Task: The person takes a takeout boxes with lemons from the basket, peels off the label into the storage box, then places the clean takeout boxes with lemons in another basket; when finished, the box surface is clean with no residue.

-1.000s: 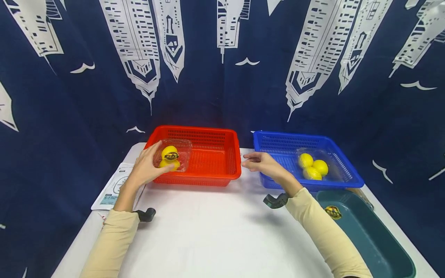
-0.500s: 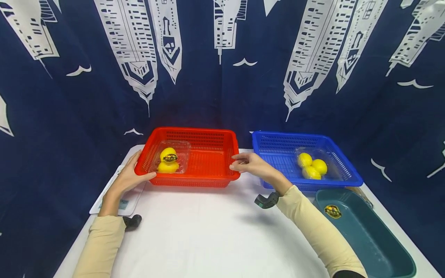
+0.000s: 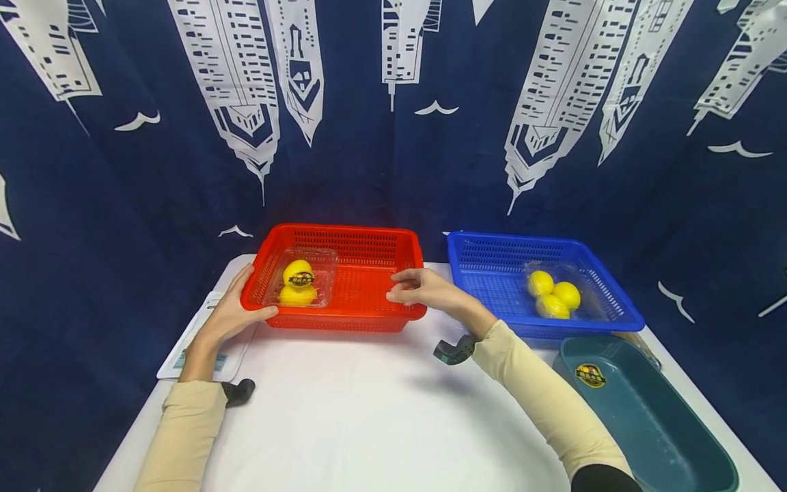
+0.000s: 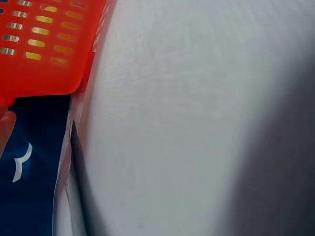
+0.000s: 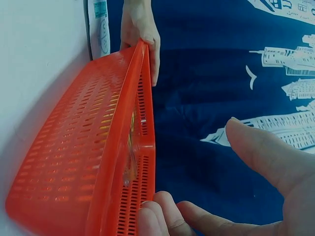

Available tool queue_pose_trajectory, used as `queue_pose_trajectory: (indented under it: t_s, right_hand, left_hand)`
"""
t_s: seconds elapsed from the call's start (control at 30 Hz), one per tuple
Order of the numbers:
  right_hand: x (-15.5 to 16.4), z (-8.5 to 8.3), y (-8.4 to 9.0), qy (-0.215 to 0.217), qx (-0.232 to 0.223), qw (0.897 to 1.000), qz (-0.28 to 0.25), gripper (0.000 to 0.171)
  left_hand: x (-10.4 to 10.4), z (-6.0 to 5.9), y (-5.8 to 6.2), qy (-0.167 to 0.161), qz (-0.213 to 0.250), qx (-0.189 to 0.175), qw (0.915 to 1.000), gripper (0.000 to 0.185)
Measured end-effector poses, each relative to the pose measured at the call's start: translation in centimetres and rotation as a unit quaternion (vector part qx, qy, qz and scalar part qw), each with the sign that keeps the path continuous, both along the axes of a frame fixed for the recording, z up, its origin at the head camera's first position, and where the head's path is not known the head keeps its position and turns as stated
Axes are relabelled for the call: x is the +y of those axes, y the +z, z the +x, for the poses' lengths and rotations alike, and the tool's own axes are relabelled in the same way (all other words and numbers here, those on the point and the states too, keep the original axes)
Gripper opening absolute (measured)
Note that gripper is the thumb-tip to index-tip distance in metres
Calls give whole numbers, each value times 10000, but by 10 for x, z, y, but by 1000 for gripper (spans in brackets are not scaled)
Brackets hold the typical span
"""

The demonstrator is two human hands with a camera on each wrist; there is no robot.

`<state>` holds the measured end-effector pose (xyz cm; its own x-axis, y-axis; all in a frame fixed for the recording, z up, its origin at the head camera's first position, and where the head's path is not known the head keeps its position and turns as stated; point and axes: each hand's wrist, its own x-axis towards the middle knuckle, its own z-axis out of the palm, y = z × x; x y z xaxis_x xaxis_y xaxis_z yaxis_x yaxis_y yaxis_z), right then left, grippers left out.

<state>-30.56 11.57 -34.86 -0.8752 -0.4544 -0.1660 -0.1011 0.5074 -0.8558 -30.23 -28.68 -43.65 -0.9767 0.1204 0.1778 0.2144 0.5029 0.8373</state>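
A red basket [image 3: 344, 319] stands on the white table [image 3: 369, 410] and holds a clear plastic box of yellow lemons [image 3: 299, 280] at its left end. My left hand [image 3: 238, 309] grips the basket's front left corner, thumb on the front rim and fingers over the left side; the right wrist view shows this left hand [image 5: 140, 34] curled over the red basket's [image 5: 74, 162] rim. My right hand [image 3: 418, 290] hovers at the front right corner with fingers relaxed and thumb apart; its fingertips [image 5: 157, 211] lie against the rim. The left wrist view shows only the red basket's corner [image 4: 44, 44] and table.
A blue basket [image 3: 492, 253] to the right holds another clear box of lemons [image 3: 552, 295]. A dark teal tub [image 3: 652, 410] sits at the front right. A white sheet with a label [image 3: 184, 355] lies at the table's left edge. A dark blue printed curtain hangs behind.
My left hand let go of the clear lemon box and took hold of the red basket's left corner. My right hand moved left to the basket's right rim.
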Motion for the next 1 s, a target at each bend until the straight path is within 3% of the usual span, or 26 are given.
queue_pose_trajectory:
  t_s: [0.3,0.43,0.6,1.0]
  right_hand:
    - [-21,-12,7,204,45,9998,25,58]
    - [-29,-20,6,311,90,9994,-105,58]
    - [-39,-30,2,343,-161,9988,-320,58]
    - [-70,-62,4,359,-613,9963,-484,62]
  left_hand:
    - [-1,0,-2,-8,145,-131,9998,112]
    - [2,2,4,8,194,-249,9995,111]
    - [5,4,10,20,238,-302,9993,110]
    - [1,-1,-1,56,262,-211,9994,112]
